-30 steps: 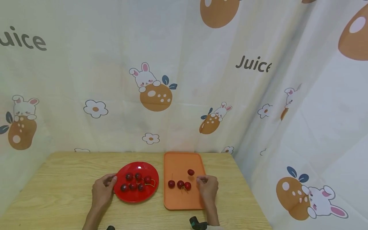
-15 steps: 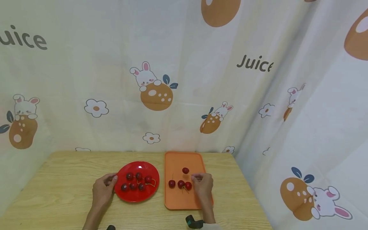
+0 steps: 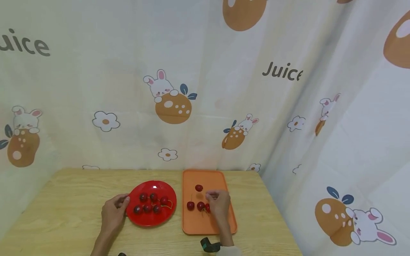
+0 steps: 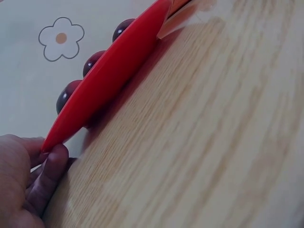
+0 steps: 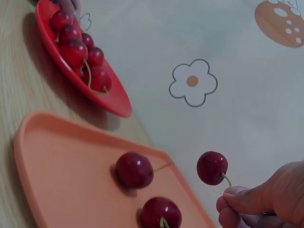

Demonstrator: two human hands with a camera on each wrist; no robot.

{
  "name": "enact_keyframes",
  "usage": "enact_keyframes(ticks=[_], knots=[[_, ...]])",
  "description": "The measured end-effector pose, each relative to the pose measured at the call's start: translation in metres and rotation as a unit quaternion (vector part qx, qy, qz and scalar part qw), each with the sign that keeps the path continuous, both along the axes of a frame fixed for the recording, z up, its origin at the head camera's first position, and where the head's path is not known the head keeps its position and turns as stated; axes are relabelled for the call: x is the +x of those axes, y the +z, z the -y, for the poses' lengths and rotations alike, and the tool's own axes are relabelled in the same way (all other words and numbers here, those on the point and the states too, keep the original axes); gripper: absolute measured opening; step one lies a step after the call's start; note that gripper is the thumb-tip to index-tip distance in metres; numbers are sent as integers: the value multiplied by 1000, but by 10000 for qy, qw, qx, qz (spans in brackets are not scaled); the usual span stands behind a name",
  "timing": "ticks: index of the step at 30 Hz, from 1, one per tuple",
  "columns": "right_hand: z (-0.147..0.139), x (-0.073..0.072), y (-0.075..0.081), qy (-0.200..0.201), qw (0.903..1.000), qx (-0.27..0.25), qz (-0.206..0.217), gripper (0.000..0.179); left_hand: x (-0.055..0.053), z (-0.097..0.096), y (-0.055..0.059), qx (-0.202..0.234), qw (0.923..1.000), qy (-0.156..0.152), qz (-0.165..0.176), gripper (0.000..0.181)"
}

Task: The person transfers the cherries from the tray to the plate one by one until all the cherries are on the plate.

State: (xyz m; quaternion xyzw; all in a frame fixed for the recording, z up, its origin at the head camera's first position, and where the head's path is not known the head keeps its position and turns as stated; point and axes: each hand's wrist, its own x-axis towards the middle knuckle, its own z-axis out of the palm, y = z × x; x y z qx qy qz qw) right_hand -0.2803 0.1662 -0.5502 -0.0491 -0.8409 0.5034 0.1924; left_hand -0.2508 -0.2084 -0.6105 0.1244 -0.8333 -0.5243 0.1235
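My right hand [image 3: 220, 205] pinches a dark red cherry [image 5: 212, 167] by its thin green stem, thumb against fingertips. The cherry hangs above the orange tray [image 3: 205, 224], which bears several others, among them one cherry [image 5: 135, 170] with its stem pointing away. Part of this group is hidden behind my right hand in the head view. On the left, my left hand [image 3: 112, 213] holds the rim of a red plate [image 4: 114, 71] between thumb and fingers. Several cherries [image 3: 147, 207] lie on that plate, some with curved stems.
Both plate and tray stand on a light wooden table [image 3: 73, 199], with a narrow gap between them. A printed curtain [image 3: 128, 89] hangs behind the table and along its right side. Dark wrist-camera parts [image 3: 209, 245] show near the table's front.
My right hand has moved left over the orange tray, carrying the dangling cherry by its stem. My left hand stays at the plate's rim.
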Motion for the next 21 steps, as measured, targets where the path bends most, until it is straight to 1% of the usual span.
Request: enact_keyframes(ticks=[5,11,14,18,21], knots=[[9,-1,5,125,9998,-159,-75,6,1,2,-1,-6,10000,-34,-56,31],[24,-3,7,199,9991,-298,226,6,1,3,-1,-70,9998,-13,-197,29],[32,-5,8,289,9986,-338,276,5,1,3,-1,-100,9997,19,-237,29],[38,-5,8,430,9982,-346,234,4,1,2,0,-75,9997,51,-224,28],[39,-5,8,452,9982,-344,195,5,1,-1,0,61,9998,9,-210,28]])
